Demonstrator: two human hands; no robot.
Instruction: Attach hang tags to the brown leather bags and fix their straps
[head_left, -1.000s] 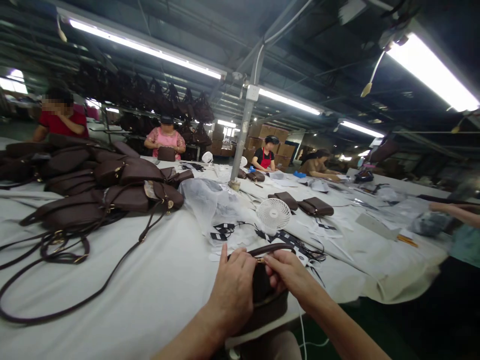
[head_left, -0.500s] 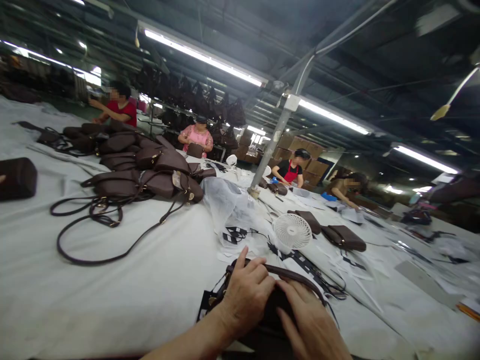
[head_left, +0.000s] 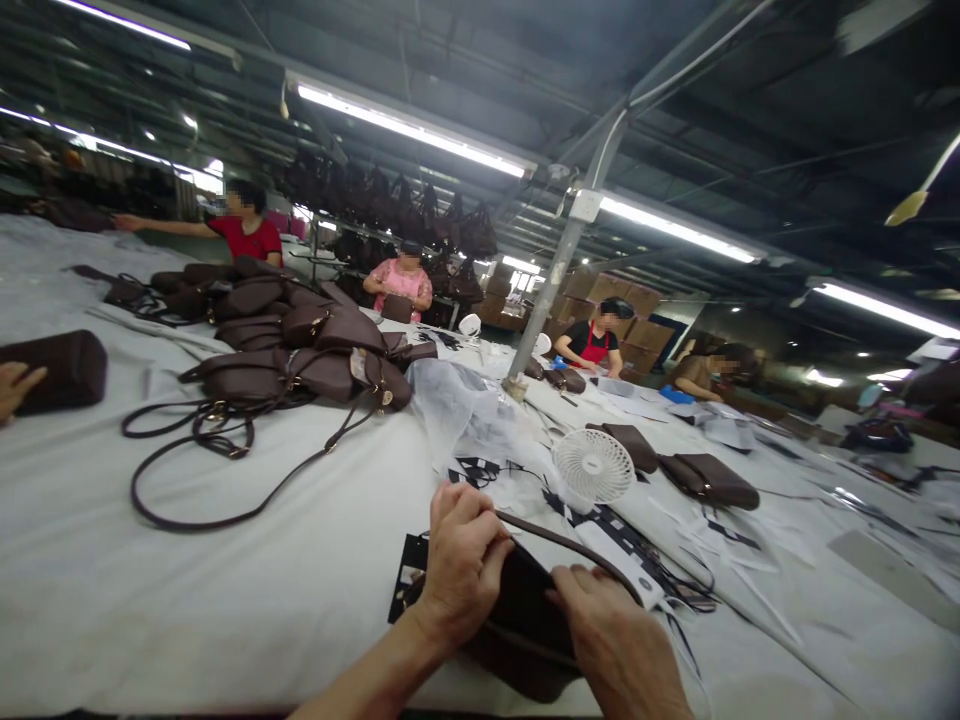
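A dark brown handbag (head_left: pixel 525 665) lies on the white-covered table in front of me, its mouth spread so the dark inside shows. My left hand (head_left: pixel 463 560) pinches the bag's edge at its far left. On the right side, my right hand (head_left: pixel 611 625) has its fingers curled over the rim. The bag's strap-like handle (head_left: pixel 570 545) arches behind both hands. A black tag (head_left: pixel 407 575) sticks out at the left, beside my left wrist. The bag's near lower part is partly hidden by my forearms.
A heap of brown bags (head_left: pixel 300 350) with looping straps covers the left. A white fan (head_left: pixel 592 467) stands just beyond my hands, near clear plastic (head_left: pixel 469 405) and a metal post (head_left: pixel 555 280). Another person's hand (head_left: pixel 13 388) touches a bag at the left edge. Several co-workers sit farther back.
My hands have moved apart and the bag's mouth has opened between them. At the left edge, another person's hand has come further into view on a brown bag.
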